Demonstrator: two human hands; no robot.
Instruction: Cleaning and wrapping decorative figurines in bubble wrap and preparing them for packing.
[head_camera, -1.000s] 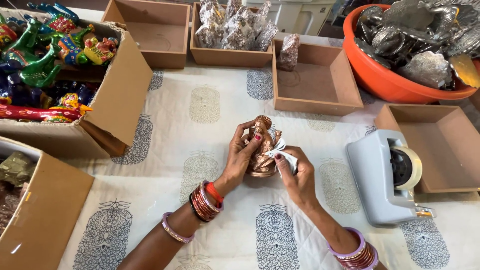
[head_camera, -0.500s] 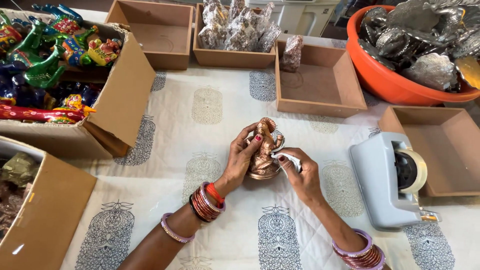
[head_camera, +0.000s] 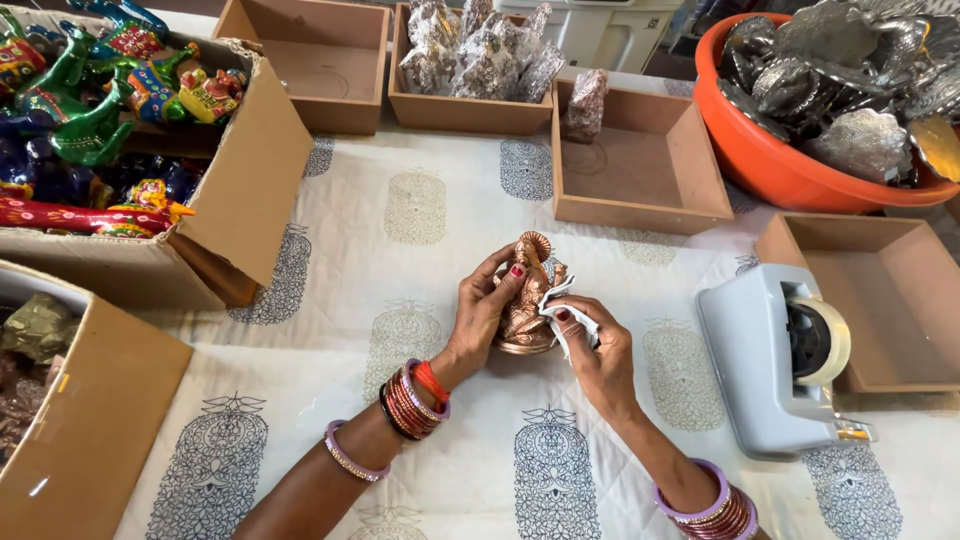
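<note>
Figurine (head_camera: 524, 300) held upright over bench (head_camera: 400, 300).
Left hand (head_camera: 482, 318) clasps its side; right hand (head_camera: 590, 345) pinches clear wrap (head_camera: 562, 305). Likely rigid, brittle; support the base.

The right hand (head_camera: 592, 345) has drawn the white strip (head_camera: 562, 312) closer against the copper figurine (head_camera: 527, 300).

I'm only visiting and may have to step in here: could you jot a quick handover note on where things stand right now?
Left hand grips the copper-coloured figurine upright on the printed cloth.
Right hand pinches a small white strip against the figurine's side.
Tape dispenser sits to the right, open wooden tray beyond.
Done: figurine picked out and steadied.
Left: the figurine shows no wrapping yet.
</note>
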